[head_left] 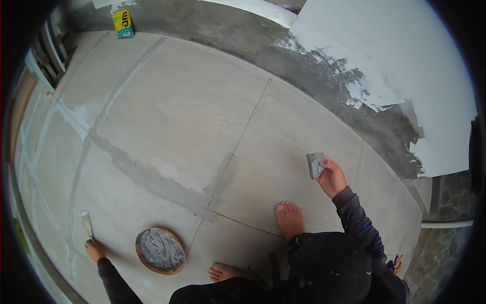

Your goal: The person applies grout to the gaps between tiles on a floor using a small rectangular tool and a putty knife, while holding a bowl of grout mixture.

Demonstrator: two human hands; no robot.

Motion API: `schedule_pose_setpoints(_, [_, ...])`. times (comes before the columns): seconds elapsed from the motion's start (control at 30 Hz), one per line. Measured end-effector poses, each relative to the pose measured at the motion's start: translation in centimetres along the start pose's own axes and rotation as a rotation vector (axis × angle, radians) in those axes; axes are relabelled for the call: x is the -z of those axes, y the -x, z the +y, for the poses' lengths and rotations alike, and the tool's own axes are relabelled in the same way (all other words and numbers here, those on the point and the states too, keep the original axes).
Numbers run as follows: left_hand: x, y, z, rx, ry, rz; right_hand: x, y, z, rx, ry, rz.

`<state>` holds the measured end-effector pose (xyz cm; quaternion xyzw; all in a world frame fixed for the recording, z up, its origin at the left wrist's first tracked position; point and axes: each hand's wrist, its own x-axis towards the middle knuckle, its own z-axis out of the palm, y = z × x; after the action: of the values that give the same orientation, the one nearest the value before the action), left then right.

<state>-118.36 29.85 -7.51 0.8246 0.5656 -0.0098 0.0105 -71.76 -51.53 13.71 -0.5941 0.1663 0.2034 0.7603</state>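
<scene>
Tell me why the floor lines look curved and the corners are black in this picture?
Head view: a fisheye lens bends the tile joints toward the rim and leaves a black border. The light is soft and even, with no hard shadows or glare on the tiled floor. The left hand and right hand are fairly sharp; detail softens near the edges.

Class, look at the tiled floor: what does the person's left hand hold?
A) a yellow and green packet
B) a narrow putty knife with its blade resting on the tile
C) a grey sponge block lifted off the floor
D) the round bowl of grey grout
B: the left hand grips a narrow putty knife laid against the floor, while the right hand holds the grey block and the bowl sits untouched.
</scene>
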Motion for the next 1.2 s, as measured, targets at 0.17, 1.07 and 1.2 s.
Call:
schedule_pose_setpoints(0.17, [0.8,3.2,9.7,-0.241,0.222,0.156,8.0,-7.8,1.0,0.097,0.052,0.005])
schedule_pose_setpoints(1.07, [-3.8,42.5,133.8,-0.903,0.552,-0.684,40.3,-59.0,-15.6,0.615,0.244,0.192])
schedule_pose_setpoints(1.2, [-4.3,44.0,134.2,-0.897,0.538,-0.65,41.2,-59.4,-15.3,0.623,0.257,0.191])
